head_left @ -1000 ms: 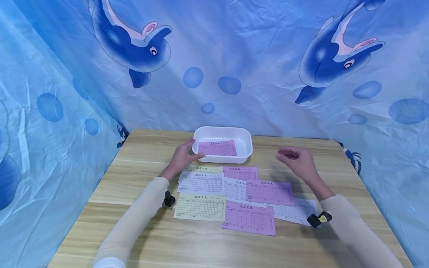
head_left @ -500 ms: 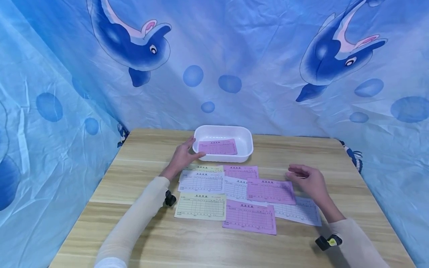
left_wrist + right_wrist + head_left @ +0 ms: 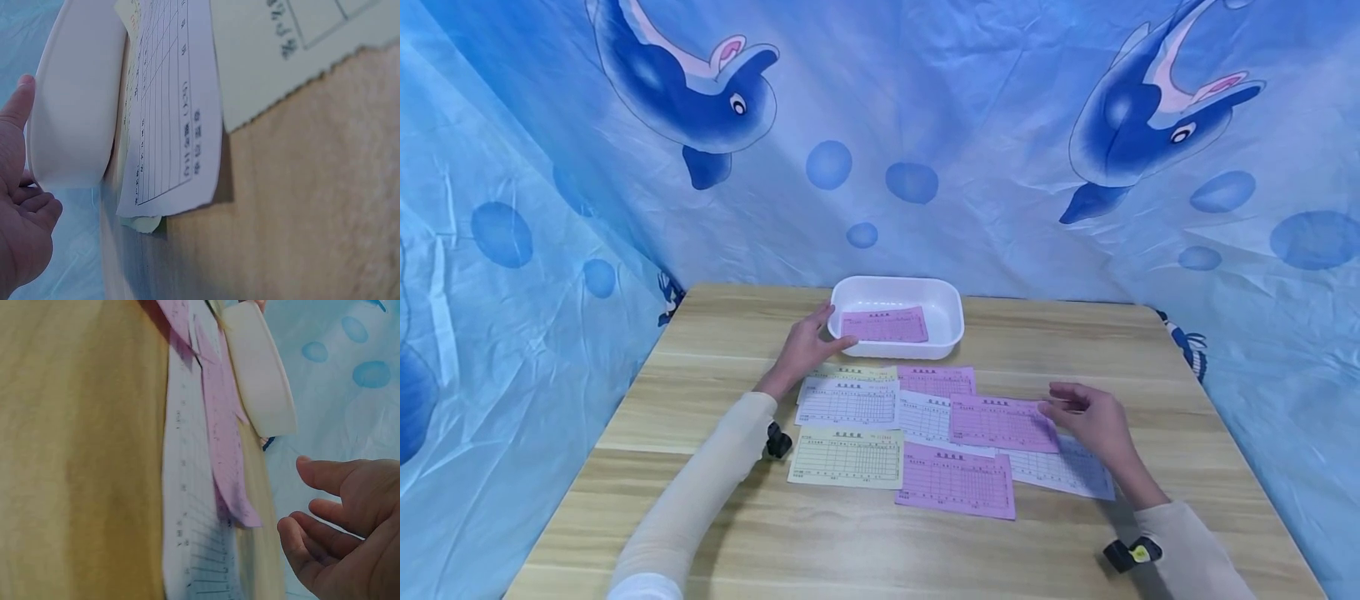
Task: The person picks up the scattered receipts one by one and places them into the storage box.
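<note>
My left hand (image 3: 803,348) holds the left end of a white plastic tray (image 3: 953,333), thumb at the front rim and fingers round the side. A pink receipt slip (image 3: 883,327) lies inside the tray. Over the right part of the spread, my right hand (image 3: 1093,423) hovers with thumb and fingers apart, nothing between them. Its fingertips overlap the right edge of another pink slip (image 3: 1000,423) in the head view. Under that slip a white slip (image 3: 1071,473) sticks out; in the right wrist view the pink slip's corner (image 3: 249,517) curls up, apart from the fingers.
More printed slips overlap in front of the tray: a white one (image 3: 850,406), a yellow one (image 3: 846,460), a pink one (image 3: 955,485) and several others. They lie on a wooden table (image 3: 865,550). A blue dolphin-print curtain (image 3: 985,242) hangs behind and at both sides.
The right hand has drawn back to the right, then dropped lower towards the pink slip's right edge. The left hand stays at the tray, and the slips lie as before.
</note>
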A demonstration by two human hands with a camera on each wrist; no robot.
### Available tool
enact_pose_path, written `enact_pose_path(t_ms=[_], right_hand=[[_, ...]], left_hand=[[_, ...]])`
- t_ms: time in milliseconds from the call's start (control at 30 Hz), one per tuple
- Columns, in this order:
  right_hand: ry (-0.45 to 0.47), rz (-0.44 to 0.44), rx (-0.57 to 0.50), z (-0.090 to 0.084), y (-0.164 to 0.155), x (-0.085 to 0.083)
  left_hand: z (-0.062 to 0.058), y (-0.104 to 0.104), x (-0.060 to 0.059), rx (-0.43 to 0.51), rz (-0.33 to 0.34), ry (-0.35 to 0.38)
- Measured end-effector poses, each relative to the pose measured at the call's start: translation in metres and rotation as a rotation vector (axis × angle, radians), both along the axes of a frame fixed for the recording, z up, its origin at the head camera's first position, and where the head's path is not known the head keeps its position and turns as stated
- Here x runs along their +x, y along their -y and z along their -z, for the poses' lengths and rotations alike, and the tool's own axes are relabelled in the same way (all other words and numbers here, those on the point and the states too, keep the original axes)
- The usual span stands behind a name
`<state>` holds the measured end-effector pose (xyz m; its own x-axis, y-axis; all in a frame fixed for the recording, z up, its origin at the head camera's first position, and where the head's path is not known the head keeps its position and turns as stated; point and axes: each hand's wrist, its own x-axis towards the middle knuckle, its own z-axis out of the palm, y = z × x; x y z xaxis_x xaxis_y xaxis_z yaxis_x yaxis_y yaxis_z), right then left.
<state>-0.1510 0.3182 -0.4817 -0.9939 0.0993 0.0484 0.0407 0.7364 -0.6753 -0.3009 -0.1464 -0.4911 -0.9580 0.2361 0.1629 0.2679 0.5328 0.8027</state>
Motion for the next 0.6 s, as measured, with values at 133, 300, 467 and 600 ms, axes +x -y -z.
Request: enact_pose_path(t_ms=[133,300,467,600], right_hand=[[0.0,-0.007,0.026,0.005,-0.001,0.002],[0.015,-0.004,0.043,0.011,-0.001,0.002],[0.044,-0.008,0.036,0.015,-0.001,0.001],[0.049,-0.008,0.044,0.018,-0.001,0.0]], left_hand=[[-0.001,0.0,0.0,0.001,-0.006,-0.002],[-0.002,0.0,-0.001,-0.01,-0.007,-0.002],[-0.002,-0.001,0.0,-0.014,-0.008,0.003],[-0.003,-0.001,0.0,-0.015,-0.011,0.009]])
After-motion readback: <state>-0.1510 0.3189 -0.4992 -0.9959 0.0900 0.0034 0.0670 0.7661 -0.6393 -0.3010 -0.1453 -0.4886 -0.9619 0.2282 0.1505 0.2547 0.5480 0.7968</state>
